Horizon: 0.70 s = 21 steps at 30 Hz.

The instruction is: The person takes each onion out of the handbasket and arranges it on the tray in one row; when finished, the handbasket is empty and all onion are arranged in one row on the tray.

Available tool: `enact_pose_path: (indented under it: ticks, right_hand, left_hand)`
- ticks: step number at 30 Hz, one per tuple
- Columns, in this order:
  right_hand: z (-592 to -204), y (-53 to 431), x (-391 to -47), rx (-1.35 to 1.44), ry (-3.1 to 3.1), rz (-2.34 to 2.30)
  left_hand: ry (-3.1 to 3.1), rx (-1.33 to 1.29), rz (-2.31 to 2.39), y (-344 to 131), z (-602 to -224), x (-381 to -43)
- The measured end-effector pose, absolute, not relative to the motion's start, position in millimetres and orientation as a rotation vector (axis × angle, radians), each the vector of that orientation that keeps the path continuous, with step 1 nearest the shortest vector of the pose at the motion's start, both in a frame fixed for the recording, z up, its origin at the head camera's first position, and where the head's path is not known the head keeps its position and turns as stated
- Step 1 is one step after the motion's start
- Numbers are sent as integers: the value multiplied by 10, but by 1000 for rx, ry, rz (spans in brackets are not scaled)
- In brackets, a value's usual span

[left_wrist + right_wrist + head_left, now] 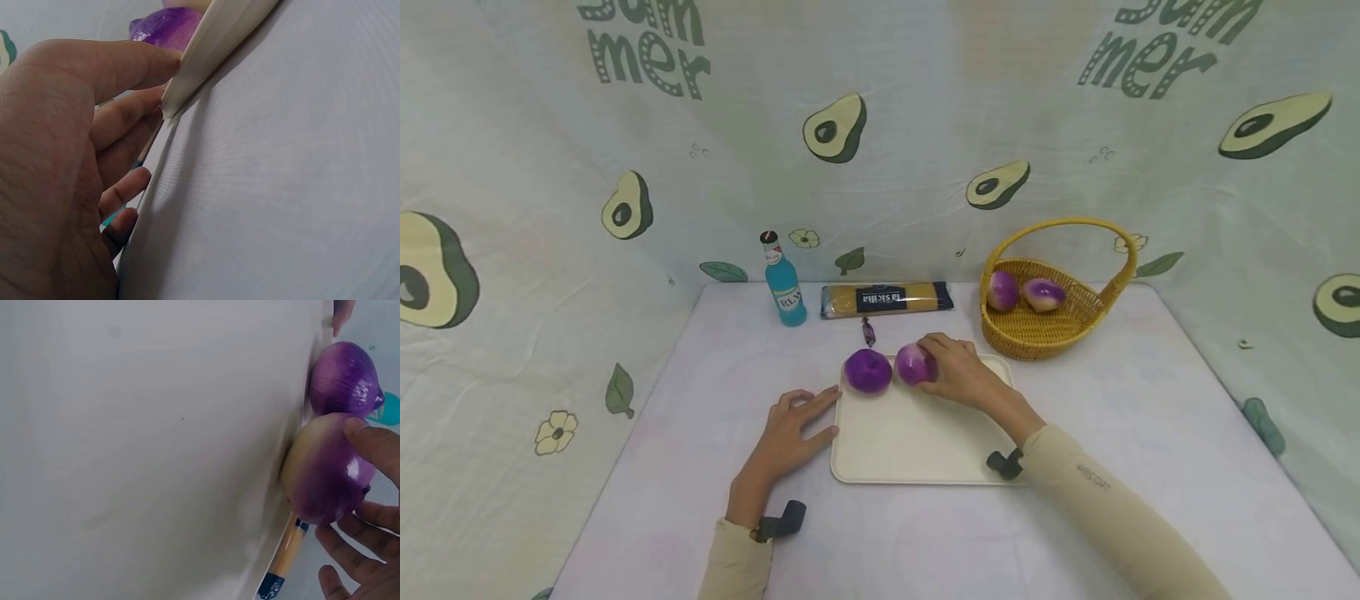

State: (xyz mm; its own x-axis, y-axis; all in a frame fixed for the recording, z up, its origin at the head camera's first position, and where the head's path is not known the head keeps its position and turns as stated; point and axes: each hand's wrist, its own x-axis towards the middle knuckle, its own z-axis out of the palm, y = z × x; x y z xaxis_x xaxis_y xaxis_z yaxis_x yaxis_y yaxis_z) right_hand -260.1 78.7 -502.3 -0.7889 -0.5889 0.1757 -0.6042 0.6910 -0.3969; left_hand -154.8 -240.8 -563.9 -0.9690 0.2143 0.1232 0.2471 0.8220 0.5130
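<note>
A white tray (pixel 917 437) lies in the middle of the table. Two onions sit at its far edge: a dark purple onion (pixel 868 371) on the left and a purple-and-white onion (pixel 913 364) beside it. My right hand (pixel 936 364) curls round the purple-and-white onion (pixel 325 472), its fingers (pixel 375 447) on the skin, and the dark onion (pixel 345 378) touches it. My left hand (pixel 820 412) lies flat on the table with straight fingers. Its fingertips (pixel 150 65) touch the tray's left rim (pixel 206 50). It holds nothing.
A yellow wicker basket (pixel 1045 337) with a handle stands at the back right, holding two more onions (pixel 1002 290). A blue bottle (pixel 784 287), a spaghetti pack (pixel 886 298) and a small purple wrapped item (pixel 868 332) sit behind the tray. Avocado-print cloth surrounds the table.
</note>
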Motion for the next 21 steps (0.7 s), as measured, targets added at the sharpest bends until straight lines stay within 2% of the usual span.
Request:
enact_pose_path:
  ticks: [21]
  right_hand:
    - [-4814,1235,-2531,929,-2771,794]
  left_hand:
    - [-2899,-395,-844,-2411,-5677,-1554]
